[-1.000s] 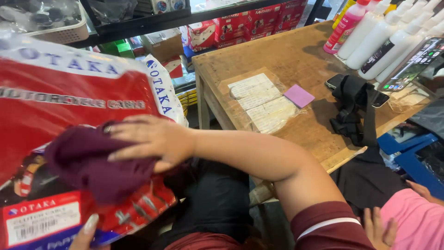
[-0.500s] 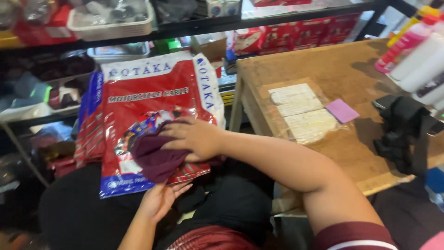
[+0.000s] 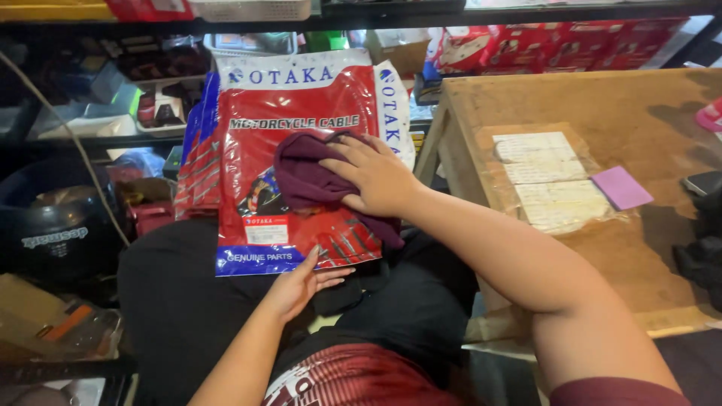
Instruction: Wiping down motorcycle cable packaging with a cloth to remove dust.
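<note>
A stack of flat red, white and blue plastic packets (image 3: 301,98) rests on my lap. My right hand (image 3: 376,177) presses a dark purple cloth (image 3: 304,177) flat against the front packet, fingers spread over the cloth. Under the packets' lower edge, my left hand (image 3: 301,284) props up the stack from below with its palm up and fingers against the blue bottom strip. More packets of the same kind (image 3: 197,150) stick out behind on the left.
A worn wooden table (image 3: 602,105) stands at the right with white paper slips (image 3: 549,177) under clear film and a purple note pad (image 3: 621,188). A black helmet (image 3: 53,233) lies at the left. Shelves (image 3: 98,75) with trays and red boxes run along the back.
The view has pulled back and swung left, so the whole packet shows. My right hand has slid the cloth slightly up and right across the packet. My left hand stays under the lower edge.
</note>
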